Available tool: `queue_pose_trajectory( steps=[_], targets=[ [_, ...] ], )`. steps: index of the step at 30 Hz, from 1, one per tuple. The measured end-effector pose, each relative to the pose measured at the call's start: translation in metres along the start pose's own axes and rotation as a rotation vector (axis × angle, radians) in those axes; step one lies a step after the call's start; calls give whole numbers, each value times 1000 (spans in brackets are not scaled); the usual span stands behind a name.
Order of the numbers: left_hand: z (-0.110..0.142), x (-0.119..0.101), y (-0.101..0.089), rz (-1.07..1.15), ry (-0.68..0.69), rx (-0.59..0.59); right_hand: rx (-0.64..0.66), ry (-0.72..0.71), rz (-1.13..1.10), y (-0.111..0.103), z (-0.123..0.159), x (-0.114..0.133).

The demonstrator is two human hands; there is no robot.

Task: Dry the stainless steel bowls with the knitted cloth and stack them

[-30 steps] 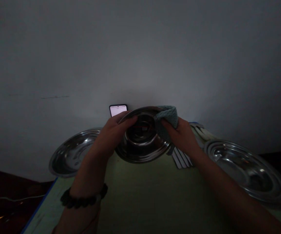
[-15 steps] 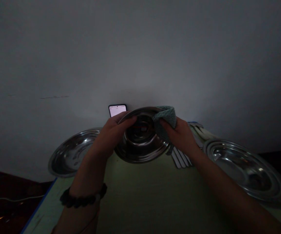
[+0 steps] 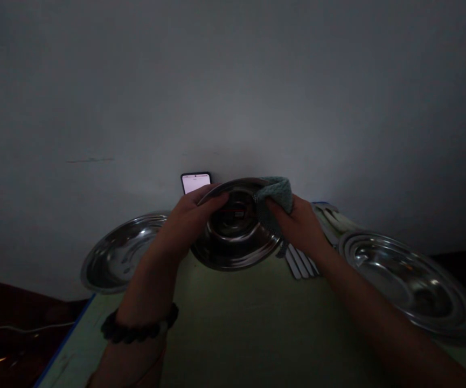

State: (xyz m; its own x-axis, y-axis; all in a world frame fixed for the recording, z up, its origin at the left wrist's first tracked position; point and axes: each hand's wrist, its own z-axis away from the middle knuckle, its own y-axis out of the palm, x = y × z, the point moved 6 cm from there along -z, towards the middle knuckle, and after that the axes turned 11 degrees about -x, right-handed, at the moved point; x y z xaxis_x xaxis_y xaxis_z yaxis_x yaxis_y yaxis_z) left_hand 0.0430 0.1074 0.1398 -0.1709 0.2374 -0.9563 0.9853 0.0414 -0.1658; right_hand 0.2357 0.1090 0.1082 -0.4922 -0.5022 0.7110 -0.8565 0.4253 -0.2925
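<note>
In the dim room I saw three round, shiny metal bowls, wide-rimmed and smooth. One, the held bowl (image 3: 233,256), tilted above the far part of a pale green table (image 3: 233,323), a small pale rectangle showing inside. The person's left hand (image 3: 190,215) was curled on its left rim, thumb inside. The right hand (image 3: 301,223) was closed around one bumpy, folded blue-green cloth (image 3: 279,191), touching the right rim. The left bowl (image 3: 113,261) and right bowl (image 3: 402,280) flanked it; whether the latter was stacked, I couldn't tell. At least three flat strips (image 3: 293,264) lay near the right wrist; one lit phone (image 3: 195,182) stood beyond.
</note>
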Motion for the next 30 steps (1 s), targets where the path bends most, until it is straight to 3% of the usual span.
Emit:
queue_pose_trajectory(
  steps=[30],
  targets=[
    [2, -3, 1, 2, 10, -48, 4, -34, -42, 2, 0, -2]
  ],
)
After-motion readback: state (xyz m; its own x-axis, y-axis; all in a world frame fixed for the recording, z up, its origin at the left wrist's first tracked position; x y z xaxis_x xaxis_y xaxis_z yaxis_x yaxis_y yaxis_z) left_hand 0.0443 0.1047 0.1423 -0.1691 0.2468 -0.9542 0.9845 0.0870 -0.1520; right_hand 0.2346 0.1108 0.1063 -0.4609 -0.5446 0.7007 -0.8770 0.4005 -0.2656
